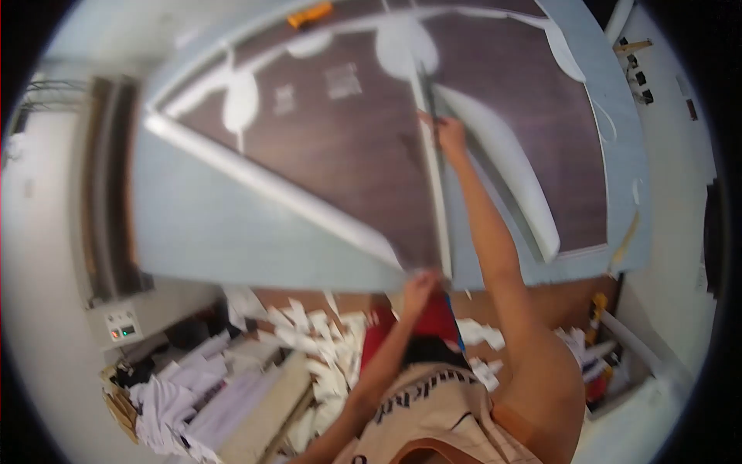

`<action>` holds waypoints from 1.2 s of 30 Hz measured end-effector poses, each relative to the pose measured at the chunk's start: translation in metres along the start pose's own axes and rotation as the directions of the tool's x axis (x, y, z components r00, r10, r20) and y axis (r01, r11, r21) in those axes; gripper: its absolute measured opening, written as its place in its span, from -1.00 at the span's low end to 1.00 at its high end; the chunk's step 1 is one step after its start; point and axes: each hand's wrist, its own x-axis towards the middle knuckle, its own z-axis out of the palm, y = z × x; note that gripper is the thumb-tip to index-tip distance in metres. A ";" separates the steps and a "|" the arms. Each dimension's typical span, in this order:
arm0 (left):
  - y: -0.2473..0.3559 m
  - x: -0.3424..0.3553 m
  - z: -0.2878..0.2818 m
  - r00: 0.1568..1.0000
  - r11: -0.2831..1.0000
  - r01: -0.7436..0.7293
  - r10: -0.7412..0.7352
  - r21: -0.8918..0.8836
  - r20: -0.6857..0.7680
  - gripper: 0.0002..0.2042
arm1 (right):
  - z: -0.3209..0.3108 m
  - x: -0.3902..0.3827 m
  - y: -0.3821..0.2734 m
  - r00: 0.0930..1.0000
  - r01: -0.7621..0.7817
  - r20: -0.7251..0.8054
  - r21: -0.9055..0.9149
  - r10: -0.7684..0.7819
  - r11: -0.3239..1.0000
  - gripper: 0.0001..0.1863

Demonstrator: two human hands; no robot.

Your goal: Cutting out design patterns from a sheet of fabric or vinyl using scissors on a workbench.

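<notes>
A dark brown panel (309, 155) with white shaped cutouts and strips lies on the pale blue table (185, 216). My right hand (447, 131) reaches to a long narrow white strip (439, 224) down the panel's middle, fingers curled beside its upper part; what they grip is blurred. Just right of it lies a curled white piece (510, 162). My left hand (421, 286) is pinched at the near edge, by the strip's lower end; what it holds is too smeared to tell. Another white strip (263, 185) slants across the left side.
A yellow tool (309, 15) rests at the far edge. Rolls (104, 178) and a control box (120, 329) stand at left. White scraps (317, 332) litter the floor, with folded pale material (178, 394) at lower left. More tools (599, 305) are at lower right.
</notes>
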 end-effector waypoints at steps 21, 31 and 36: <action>-0.032 -0.003 -0.041 0.981 0.930 0.191 -0.193 -0.315 0.025 -0.82 | -0.081 -0.506 0.172 0.763 -0.642 0.190 0.109 0.618 0.759 -0.62; -0.041 -0.020 -0.052 0.987 0.937 0.162 -0.152 -0.310 0.058 -0.81 | -0.067 -0.506 0.196 0.838 -0.545 0.187 0.251 0.512 0.800 -0.65; -0.044 -0.020 -0.055 0.981 0.923 0.194 -0.172 -0.332 0.095 -0.82 | -0.076 -0.506 0.205 0.827 -0.551 0.197 0.104 0.526 0.828 -0.74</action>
